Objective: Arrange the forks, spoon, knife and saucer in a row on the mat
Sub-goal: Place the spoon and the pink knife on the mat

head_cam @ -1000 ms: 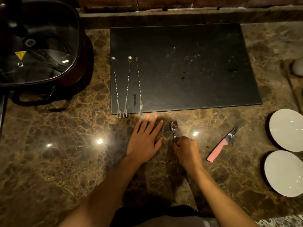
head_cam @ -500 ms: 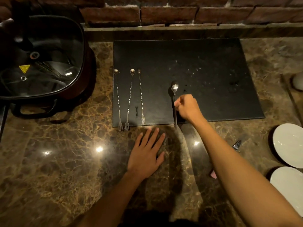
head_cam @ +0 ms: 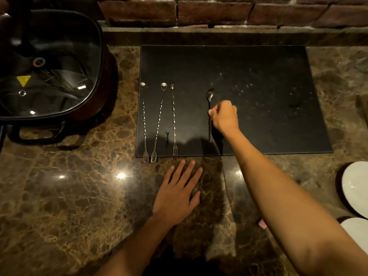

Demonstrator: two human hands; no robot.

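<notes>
on the mat, right hand pinches the spoon — left hand flat, fingers spread.

Glass-lidded pot left on marble counter; brick wall behind.

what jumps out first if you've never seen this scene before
The eye goes first to the right hand on the black mat, pinching a spoon that lies to the right of three long forks. The left hand rests flat on the shiny marble counter just in front of the mat, and a big glass-lidded pot fills the far left.
</notes>
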